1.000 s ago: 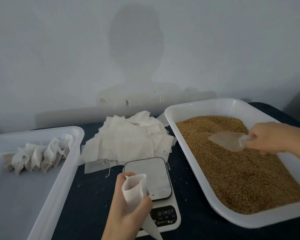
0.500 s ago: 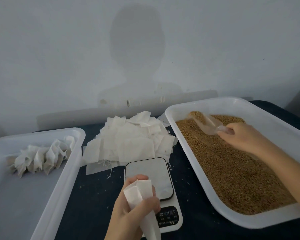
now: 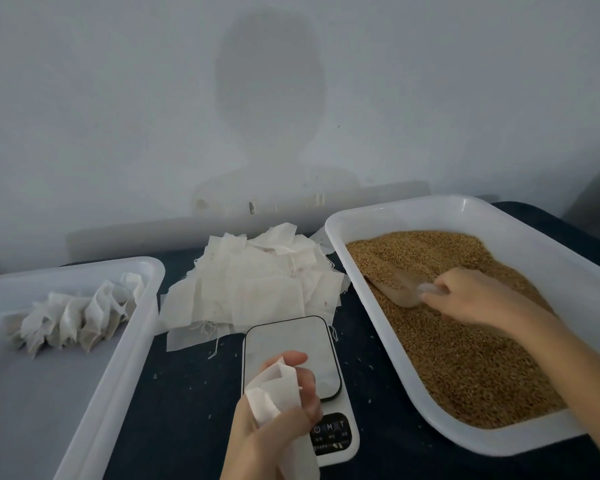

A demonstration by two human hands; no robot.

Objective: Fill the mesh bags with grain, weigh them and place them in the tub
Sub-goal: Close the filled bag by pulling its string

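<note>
Step in hand: scooping grain, judged from the loaded scoop.
Right hand (image 3: 471,299): fingers curled round the handle of the clear scoop (image 3: 395,289), whose bowl lies in the grain (image 3: 465,341) of the right tray (image 3: 378,216).
Left hand (image 3: 274,420): fingers clamped on an empty mesh bag (image 3: 274,389), mouth up, above the scale (image 3: 291,344).
Spare bags (image 3: 253,285): heaped at far centre.
Tub (image 3: 129,341): left, holding a row of filled bags (image 3: 73,317).
Next move: probably lift the scoop level, carry it left, tip it into the bag's narrow mouth.
</note>
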